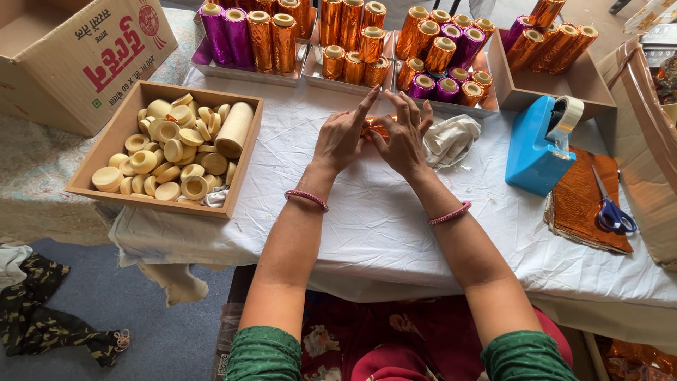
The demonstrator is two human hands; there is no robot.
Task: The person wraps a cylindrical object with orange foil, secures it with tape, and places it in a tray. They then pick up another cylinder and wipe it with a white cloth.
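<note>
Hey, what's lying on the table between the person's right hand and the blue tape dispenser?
In the head view, a crumpled white cloth lies on the white tablecloth between the right hand and the blue tape dispenser.

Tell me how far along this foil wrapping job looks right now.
Done: many orange and purple foil-wrapped rolls fill the trays at the back. In hand: the left hand and right hand press an orange foil piece together. Left: a wooden tray of bare caps and foil sheets.
</note>
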